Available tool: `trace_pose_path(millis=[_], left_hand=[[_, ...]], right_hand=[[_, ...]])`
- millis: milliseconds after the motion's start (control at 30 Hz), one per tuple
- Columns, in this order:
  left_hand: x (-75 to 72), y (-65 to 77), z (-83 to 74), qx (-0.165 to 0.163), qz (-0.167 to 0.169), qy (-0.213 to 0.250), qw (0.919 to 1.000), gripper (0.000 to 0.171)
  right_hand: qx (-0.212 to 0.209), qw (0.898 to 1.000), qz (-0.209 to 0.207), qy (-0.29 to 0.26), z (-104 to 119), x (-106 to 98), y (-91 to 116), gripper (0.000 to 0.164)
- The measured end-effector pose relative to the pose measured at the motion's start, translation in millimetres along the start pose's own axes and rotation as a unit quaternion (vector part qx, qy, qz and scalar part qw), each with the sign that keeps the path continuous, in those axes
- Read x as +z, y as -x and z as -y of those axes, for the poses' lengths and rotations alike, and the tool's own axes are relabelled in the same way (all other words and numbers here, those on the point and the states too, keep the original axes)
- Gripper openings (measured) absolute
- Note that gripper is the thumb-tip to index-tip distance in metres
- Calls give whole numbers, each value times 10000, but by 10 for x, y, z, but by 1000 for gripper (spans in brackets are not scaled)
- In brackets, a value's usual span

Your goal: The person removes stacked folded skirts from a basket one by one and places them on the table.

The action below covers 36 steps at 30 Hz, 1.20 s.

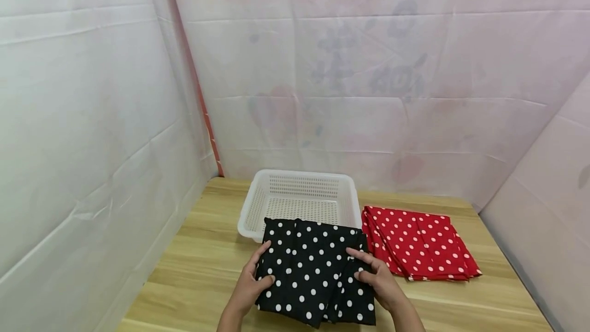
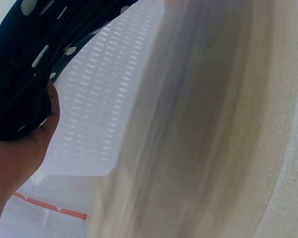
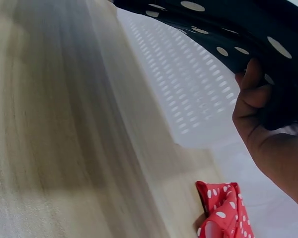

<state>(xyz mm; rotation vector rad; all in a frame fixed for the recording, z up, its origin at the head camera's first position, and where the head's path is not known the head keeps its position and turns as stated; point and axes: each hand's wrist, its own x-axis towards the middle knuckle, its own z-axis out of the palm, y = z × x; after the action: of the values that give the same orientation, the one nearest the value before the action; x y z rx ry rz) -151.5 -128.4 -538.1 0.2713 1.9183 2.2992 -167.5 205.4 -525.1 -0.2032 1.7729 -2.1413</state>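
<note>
A folded black cloth with white polka dots (image 1: 309, 270) is held up between both hands, above the table in front of the basket. My left hand (image 1: 249, 283) grips its left edge, thumb on top and the other fingers partly hidden under the fabric. On the opposite edge my right hand (image 1: 380, 283) grips the cloth, some fingers curled beneath, as the right wrist view shows. The white plastic basket (image 1: 246, 214) stands just beyond, its near side overlapped by the black cloth in the head view.
To the right of the basket lies a folded red cloth with white polka dots (image 1: 424, 245). Everything stands on a wood-grain table (image 1: 184, 265). White sheeting (image 1: 369, 91) hangs behind the table and along both sides.
</note>
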Motion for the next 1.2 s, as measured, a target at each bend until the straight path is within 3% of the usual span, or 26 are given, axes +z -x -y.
trace_pose_path(millis=[267, 500, 800, 1033, 1200], left_hand=[[-11, -83, 130, -162, -292, -277, 9991, 79], [7, -56, 200, -173, -464, -402, 9980, 80], [38, 62, 312, -138, -584, -526, 9968, 79], [31, 148, 374, -481, -674, -611, 9947, 80], [8, 175, 474, -609, -470, -658, 9949, 82]], right_hand=[[154, 9984, -538, -67, -79, 32, -81, 54], [253, 9974, -673, -86, -175, 31, -76, 52], [341, 9978, -560, -134, -315, 37, -23, 51], [324, 9989, -219, 242, -397, -10, 13, 52], [472, 9972, 64, 568, -462, -56, 15, 52]])
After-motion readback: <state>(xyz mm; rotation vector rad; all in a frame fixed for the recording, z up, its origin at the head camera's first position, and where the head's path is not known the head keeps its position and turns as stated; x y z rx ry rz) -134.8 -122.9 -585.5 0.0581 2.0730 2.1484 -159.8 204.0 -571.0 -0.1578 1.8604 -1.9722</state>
